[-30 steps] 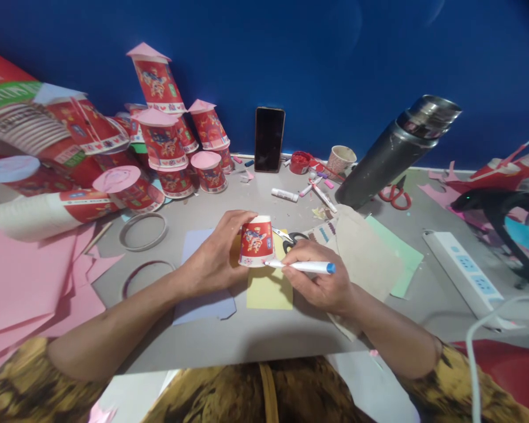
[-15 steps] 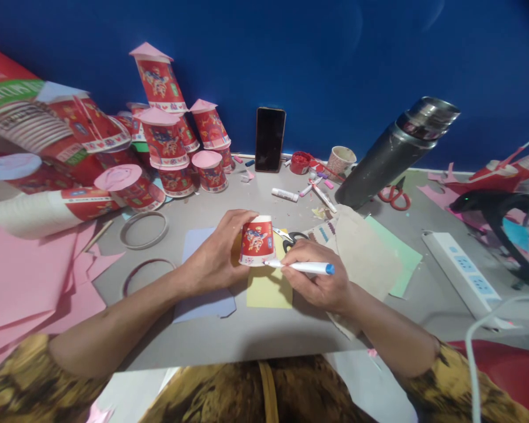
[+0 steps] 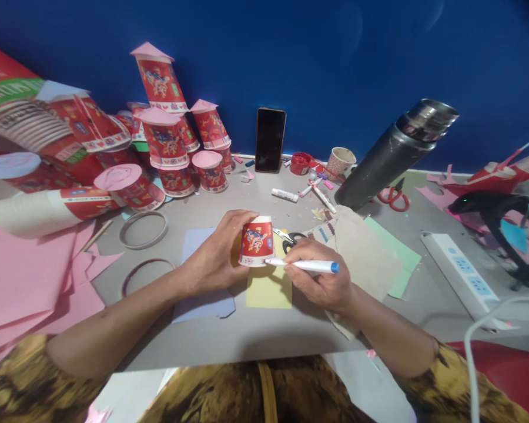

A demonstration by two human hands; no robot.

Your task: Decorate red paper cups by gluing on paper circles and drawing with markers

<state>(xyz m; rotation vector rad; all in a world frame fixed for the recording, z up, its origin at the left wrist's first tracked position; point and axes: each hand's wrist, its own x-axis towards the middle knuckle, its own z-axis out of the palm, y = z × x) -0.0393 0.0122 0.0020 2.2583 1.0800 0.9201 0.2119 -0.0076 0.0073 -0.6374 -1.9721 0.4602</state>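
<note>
A red paper cup (image 3: 257,238) with a colourful print is held upside down, its white patterned rim band at the bottom. My left hand (image 3: 218,252) grips it from the left side. Between the fingers of my right hand (image 3: 320,273) is a white marker (image 3: 315,266) with a blue end, its tip at the cup's lower right edge. Below the cup lies a yellow paper (image 3: 270,291), and a blue-violet paper (image 3: 207,302) is partly under my left hand. Scissors (image 3: 288,239) with black handles rest just behind my right hand.
Red cups with pink paper cones (image 3: 163,138) stand stacked at the back left. Pink sheets (image 3: 22,264) and two rings (image 3: 143,230) lie left. A phone (image 3: 270,140) leans on the blue wall. A dark flask (image 3: 379,158), green paper (image 3: 403,258) and a power strip (image 3: 462,279) are right.
The marker and my right hand have shifted very slightly to the right along the cup's lower edge. My left hand and the cup look almost the same.
</note>
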